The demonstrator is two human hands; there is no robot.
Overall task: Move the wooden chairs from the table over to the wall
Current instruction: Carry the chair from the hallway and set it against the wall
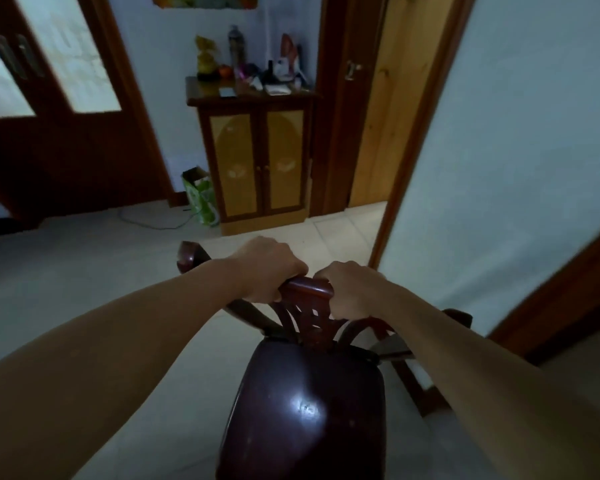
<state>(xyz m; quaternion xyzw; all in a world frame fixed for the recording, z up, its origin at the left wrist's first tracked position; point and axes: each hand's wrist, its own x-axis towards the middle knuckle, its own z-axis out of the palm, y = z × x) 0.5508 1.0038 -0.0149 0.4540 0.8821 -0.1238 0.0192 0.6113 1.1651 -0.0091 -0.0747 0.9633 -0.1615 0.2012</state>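
Head view. A dark wooden chair [305, 403] occupies the lower centre of the frame, its glossy seat toward the camera and its carved backrest on the far side of the seat. Both hands are clenched around the top rail of the backrest: the left hand [269, 268] grips the rail left of centre, the right hand [352, 289] grips it right of centre, with a short stretch of rail showing between them. Both forearms enter from the lower corners of the frame. A curved end of the rail projects at centre left, beyond the left wrist. Whether the chair's legs are touching the pale tiled floor [84, 271] cannot be told.

In the upper centre stands a wooden cabinet [257, 164] with two yellow panelled doors, its top crowded with bottles and small items too blurred to identify. A green bag [201, 199] sits on the floor just beside the cabinet's left side. A dark door with frosted glass panes [66, 64] fills the upper left. A pale wall [534, 150] with dark wooden trim runs down the right of the frame.
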